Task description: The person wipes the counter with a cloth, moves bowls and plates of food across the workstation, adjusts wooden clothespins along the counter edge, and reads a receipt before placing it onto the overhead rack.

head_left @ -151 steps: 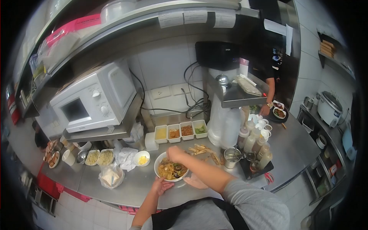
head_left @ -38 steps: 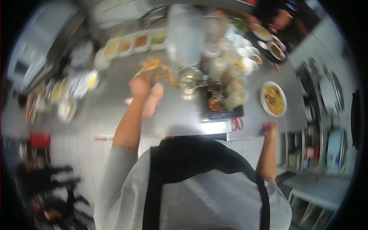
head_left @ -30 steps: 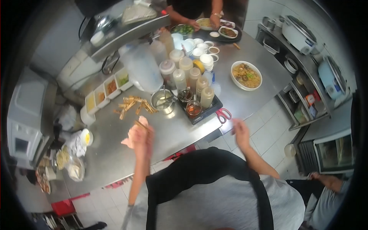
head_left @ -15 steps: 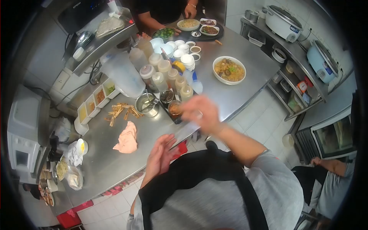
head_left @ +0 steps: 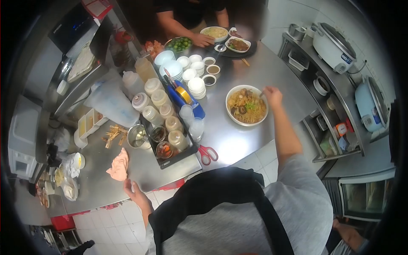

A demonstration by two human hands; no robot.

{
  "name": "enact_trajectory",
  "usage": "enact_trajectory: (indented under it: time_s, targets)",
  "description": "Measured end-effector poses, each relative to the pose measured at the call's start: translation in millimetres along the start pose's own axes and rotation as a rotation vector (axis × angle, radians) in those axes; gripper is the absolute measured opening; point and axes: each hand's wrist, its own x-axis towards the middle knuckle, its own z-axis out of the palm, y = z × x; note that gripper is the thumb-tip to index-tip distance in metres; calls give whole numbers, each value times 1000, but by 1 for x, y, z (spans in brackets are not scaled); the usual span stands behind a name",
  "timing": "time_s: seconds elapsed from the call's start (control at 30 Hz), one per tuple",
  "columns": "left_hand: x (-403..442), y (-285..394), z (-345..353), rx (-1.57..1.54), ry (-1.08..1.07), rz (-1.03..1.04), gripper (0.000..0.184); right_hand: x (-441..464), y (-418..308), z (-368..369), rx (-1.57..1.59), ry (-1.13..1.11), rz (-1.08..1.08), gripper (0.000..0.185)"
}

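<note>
A white bowl (head_left: 229, 114) of noodles (head_left: 255, 110), topped with mushroom pieces and chopped greens, stands on the steel table. At its right rim is my right hand (head_left: 274, 96), fingers pinched together; what they hold, if anything, is too small to make out. My left hand (head_left: 137, 194) is open with fingers apart, just off the table's front edge. Closest to it lies a crumpled pink cloth (head_left: 119, 165). Between my hands, a black tray (head_left: 182, 154) carries several squeeze bottles (head_left: 160, 97) and jars, and red-handled scissors (head_left: 208, 155) lie beside it.
White sauce dishes (head_left: 196, 87) are stacked behind the tray. Left of it sit a metal pot (head_left: 138, 137) and wooden clothespins (head_left: 114, 137). Across the table, a co-worker's hand (head_left: 203, 40) is near another bowl (head_left: 214, 34). Rice cookers (head_left: 334, 47) stand on the right shelf.
My right hand has moved from above the tray to the noodle bowl's right rim. My left hand has shifted left, towards the pink cloth. The camera view has turned.
</note>
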Motion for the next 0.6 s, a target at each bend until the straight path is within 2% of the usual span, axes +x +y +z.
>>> enact_trajectory:
  time_s: [0.03,0.13,0.23,0.33,0.37,0.47,0.5,0.53,0.6]
  targets:
    - [-5,8,7,16,45,31,44,2,-3,4,-110,28,-50,44]
    - [2,-9,7,358,115,167,47,14,-41,-8,-172,308,-196,52]
    - [21,-36,16,478,110,150,49,75,-47,30,107,22,-360,49]
    - [25,-50,42,816,144,92,50,142,-35,123,-26,-335,-522,42]
    - [22,-47,52,950,166,50,50,153,-28,151,5,-382,-454,41]
    - [17,-33,66,1062,129,111,52,175,-14,209,160,-430,-320,39]
    - [16,-28,67,1054,109,93,53,183,-6,221,160,-506,-305,41]
    - [17,-23,69,1058,114,69,53,182,-13,220,10,-511,-301,38]
    - [17,-18,72,1066,107,25,53,172,-29,206,-75,-466,-236,30]
